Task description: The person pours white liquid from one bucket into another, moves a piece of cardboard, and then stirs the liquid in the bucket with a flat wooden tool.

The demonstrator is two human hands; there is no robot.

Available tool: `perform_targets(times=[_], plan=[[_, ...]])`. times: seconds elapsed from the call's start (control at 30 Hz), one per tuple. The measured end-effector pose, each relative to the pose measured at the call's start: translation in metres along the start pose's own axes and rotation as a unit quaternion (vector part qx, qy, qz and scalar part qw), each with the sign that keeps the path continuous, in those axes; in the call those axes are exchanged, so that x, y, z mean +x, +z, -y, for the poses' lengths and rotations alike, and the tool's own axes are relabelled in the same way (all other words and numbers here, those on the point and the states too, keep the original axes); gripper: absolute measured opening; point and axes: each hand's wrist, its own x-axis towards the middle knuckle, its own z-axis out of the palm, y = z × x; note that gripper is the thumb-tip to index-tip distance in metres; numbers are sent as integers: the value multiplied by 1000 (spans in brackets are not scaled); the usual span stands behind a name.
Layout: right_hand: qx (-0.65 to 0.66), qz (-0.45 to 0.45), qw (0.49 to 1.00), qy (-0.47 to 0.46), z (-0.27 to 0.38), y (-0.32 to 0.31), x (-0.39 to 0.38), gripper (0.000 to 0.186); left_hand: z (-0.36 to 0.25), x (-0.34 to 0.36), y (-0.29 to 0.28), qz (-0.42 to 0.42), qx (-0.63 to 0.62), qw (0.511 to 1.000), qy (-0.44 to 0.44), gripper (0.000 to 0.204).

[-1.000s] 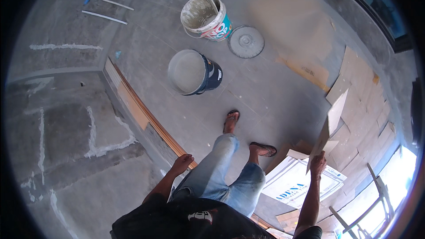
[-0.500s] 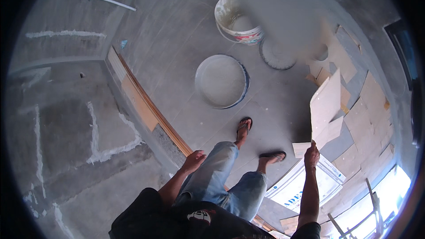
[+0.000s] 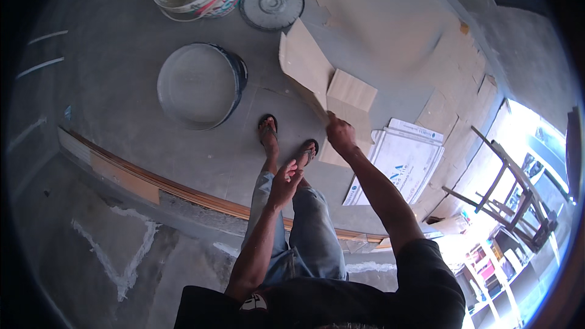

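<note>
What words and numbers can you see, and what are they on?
I can't copy words out, but here's where they are:
White box: big blue letters, partly covered; its small print is too small to read.
White bucket: coloured letters, blurred.
Shirt: a picture, no words I can read.
Held cardboard: none I can see.

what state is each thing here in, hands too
right hand: closed on the cardboard's edge
cardboard: bent, held
left hand: empty, fingers loosely curled
dark bucket: uncovered, grey inside
white bucket: uncovered, inner wall smeared
round lid: off, flat on the floor
white carton: lying printed side up
</note>
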Motion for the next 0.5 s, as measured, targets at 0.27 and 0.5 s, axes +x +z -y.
perform_targets(times=[0.27,0.5], plan=[[-13,-5,1000,-21,37,72,51,44,63,-20,-75,-123,-88,988,-43,54],[19,-28,999,38,82,104,115,46,74,-5,-186,-224,-177,952,-111,71]])
